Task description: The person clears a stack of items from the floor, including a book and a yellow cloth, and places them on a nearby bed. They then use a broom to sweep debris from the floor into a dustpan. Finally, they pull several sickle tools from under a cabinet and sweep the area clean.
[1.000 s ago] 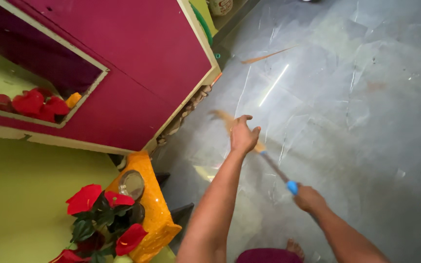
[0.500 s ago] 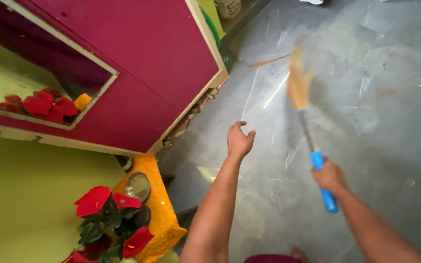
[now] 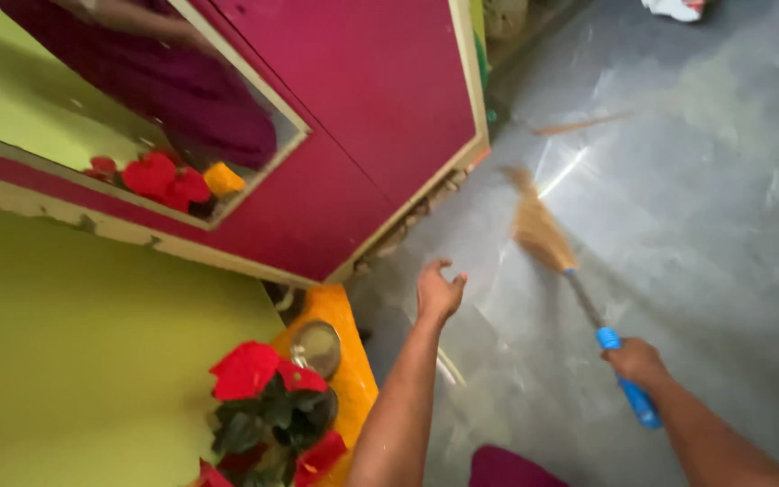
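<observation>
Our right hand (image 3: 635, 362) is clamped on the blue handle of a broom (image 3: 559, 257), bristles near the magenta cupboard (image 3: 362, 108). Our left hand (image 3: 437, 294) hangs empty, fingers loosely spread, over the grey floor (image 3: 705, 207).

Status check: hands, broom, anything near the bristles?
Right hand gripping broom by its blue handle. Left hand open, empty. Bristles on grey floor, close to magenta cabinet; loose straw beyond.

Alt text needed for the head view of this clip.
A person's right hand grips a blue-handled grass broom, bristles on the grey marble floor near a magenta cabinet. The left hand is raised, open and empty. Red artificial flowers stand lower left.
</observation>
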